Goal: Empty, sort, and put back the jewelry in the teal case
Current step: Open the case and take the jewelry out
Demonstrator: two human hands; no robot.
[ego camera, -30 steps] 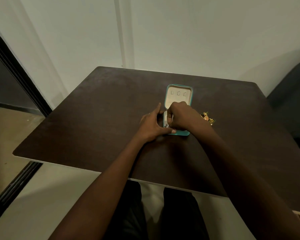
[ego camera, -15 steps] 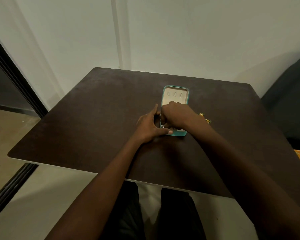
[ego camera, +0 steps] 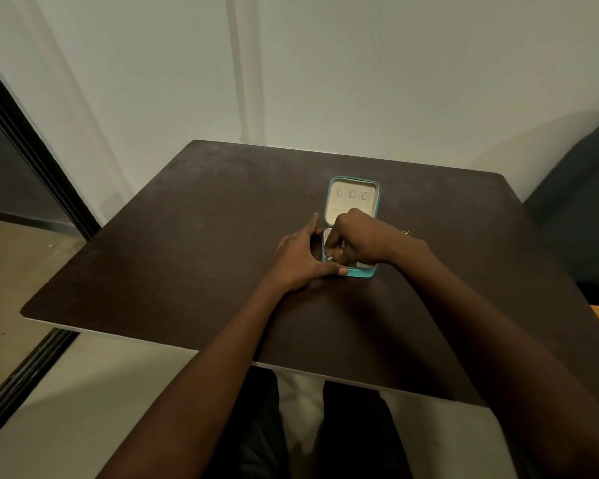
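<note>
Head view, the only one. Teal case (ego camera: 351, 224) lies open near the middle of the dark table (ego camera: 187, 254), lid flat toward the wall, with three small tabs on its cream lining.

Left hand (ego camera: 300, 257) rests on the table against the case's left side. Its fingers lie fairly straight along the edge and the thumb runs along the near corner, so it braces rather than grips, presumably to stop the light case sliding while the other hand works.

Right hand (ego camera: 360, 242) is over the lower tray with fingers curled down into it. Small silvery pieces (ego camera: 330, 258) glint at the fingertips. Whether it is actually pinching one cannot be told, since the fingers hide the contact.

Small gold jewelry (ego camera: 406, 232) lies on the table just right of the case, mostly hidden behind the right wrist. Judgement: emptying is under way, with some items already out.
</note>
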